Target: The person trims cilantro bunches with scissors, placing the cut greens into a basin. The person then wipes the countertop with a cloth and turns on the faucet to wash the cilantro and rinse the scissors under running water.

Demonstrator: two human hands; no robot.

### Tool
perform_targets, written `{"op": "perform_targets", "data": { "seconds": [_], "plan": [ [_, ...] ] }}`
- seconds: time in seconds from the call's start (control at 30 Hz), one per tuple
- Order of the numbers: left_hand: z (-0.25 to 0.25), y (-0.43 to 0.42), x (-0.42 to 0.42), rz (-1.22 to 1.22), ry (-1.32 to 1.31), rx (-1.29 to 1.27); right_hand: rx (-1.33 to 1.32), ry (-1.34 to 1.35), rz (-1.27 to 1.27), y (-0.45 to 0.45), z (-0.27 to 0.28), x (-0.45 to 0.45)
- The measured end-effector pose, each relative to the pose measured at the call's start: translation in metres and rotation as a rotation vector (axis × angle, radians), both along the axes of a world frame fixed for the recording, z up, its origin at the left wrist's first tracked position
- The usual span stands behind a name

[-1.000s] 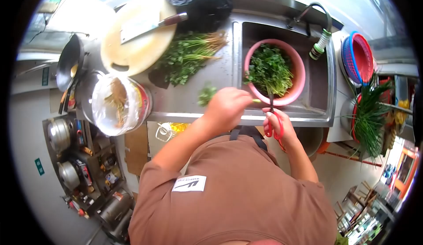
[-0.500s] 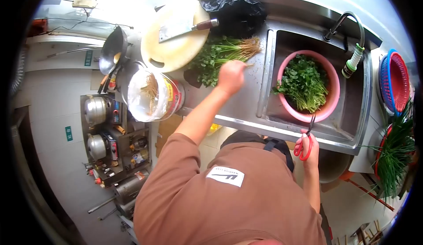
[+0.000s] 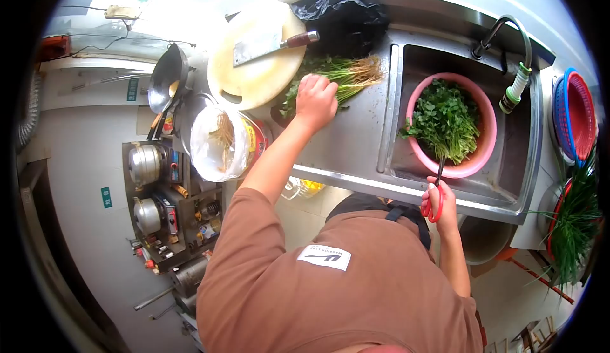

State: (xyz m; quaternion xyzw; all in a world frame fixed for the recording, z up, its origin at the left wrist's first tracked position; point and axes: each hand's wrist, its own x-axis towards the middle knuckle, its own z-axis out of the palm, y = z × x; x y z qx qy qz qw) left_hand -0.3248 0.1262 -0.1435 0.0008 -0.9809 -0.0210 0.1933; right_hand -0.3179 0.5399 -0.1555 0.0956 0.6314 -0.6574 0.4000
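A bunch of coriander (image 3: pixel 346 81) with brown roots lies on the steel counter, roots to the right. My left hand (image 3: pixel 317 102) is over its leafy part, fingers curled down onto the greens; the fingertips are partly hidden. In my right hand (image 3: pixel 443 205) are red-handled scissors (image 3: pixel 434 208), held at the sink's front edge with the blades pointing to the basin. Those blades look nearly together. Inside the sink stands a pink basin (image 3: pixel 488 134) that holds cut coriander (image 3: pixel 448 118), stems toward me.
Left of the bunch, a cleaver (image 3: pixel 260 48) lies on a round cutting board (image 3: pixel 238 83). A lined bucket (image 3: pixel 213 146) with root scraps stands before it. Black plastic bag (image 3: pixel 349 22) behind. A faucet (image 3: pixel 495 35) overhangs the sink (image 3: pixel 397 156); colander baskets (image 3: pixel 575 118) and long greens (image 3: pixel 575 226) are at right.
My left hand has moved left along the bunch, from near the roots to the leaves. The scissors have tilted, and their blades now reach the basin's near rim.
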Motion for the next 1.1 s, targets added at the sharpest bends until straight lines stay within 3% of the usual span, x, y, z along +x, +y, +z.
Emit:
{"op": "perform_targets", "data": {
  "seconds": [0.17, 0.23, 0.3, 0.5, 0.63, 0.73, 0.8, 0.9, 1.03, 1.1],
  "plan": [
    [-0.033, -0.012, -0.045, -0.007, -0.093, -0.171, 0.062, 0.012, 0.012, 0.000, 0.002, 0.008],
    [-0.040, -0.019, -0.049, 0.008, -0.225, -0.029, 0.052, 0.017, -0.021, 0.001, 0.001, 0.011],
    [-0.039, -0.024, -0.042, -0.012, -0.223, -0.051, 0.061, 0.044, -0.021, 0.002, -0.001, 0.013],
    [-0.003, -0.024, -0.012, 0.174, -0.144, 0.407, 0.058, -0.020, -0.036, -0.007, -0.009, 0.011],
    [-0.026, -0.035, -0.012, 0.199, -0.255, 0.445, 0.024, -0.003, 0.037, -0.019, -0.008, 0.003],
    [-0.043, -0.033, -0.014, 0.164, -0.170, 0.345, 0.028, 0.036, 0.067, -0.027, -0.006, 0.000],
    [-0.048, -0.029, -0.013, 0.240, -0.182, 0.131, 0.028, 0.051, 0.074, -0.025, -0.007, 0.001],
    [-0.046, -0.024, -0.013, 0.386, -0.213, 0.070, 0.018, 0.057, 0.067, -0.022, -0.010, 0.004],
    [-0.037, -0.028, -0.005, 0.369, -0.077, 0.119, 0.039, 0.047, 0.059, -0.015, -0.016, 0.011],
    [-0.034, -0.033, 0.001, 0.430, -0.220, 0.268, 0.030, 0.038, 0.058, -0.013, -0.022, 0.016]
  ]
}}
